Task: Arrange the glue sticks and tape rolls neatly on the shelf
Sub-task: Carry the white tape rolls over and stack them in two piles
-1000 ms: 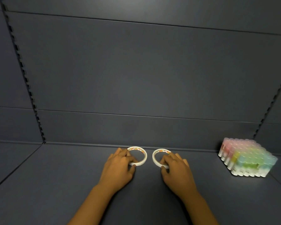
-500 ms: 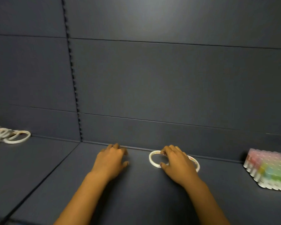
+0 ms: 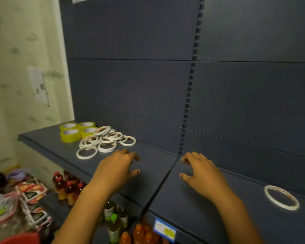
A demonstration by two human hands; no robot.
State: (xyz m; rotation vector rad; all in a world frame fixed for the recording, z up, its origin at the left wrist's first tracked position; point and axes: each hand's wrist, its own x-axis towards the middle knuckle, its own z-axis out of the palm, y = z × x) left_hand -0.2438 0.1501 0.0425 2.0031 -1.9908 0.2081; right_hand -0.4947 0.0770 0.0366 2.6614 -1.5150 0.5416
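Dark blue-grey shelving fills the view, with a flat shelf (image 3: 153, 166) running from the left edge to the right. Nearest, below its front edge, bottles with red, orange and green contents (image 3: 113, 224) stand on a lower level, and red-and-white packets (image 3: 32, 192) lie to their left. A blue and yellow price label (image 3: 164, 229) sits on the shelf's front lip.

Two bare hands reach over the shelf, palms down. On the left hand (image 3: 117, 169) the fingers are spread and loosely curled, holding nothing; the right hand (image 3: 200, 170) is the same.

Two thin white tape rolls (image 3: 281, 197) lie flat at near right, one cut off by the frame edge. Farther left, beyond the left hand, lies a loose heap of thin white tape rings (image 3: 104, 140), some overlapping. Just behind it, at the far left, four wide yellow tape rolls (image 3: 77, 131) lie flat, close together.
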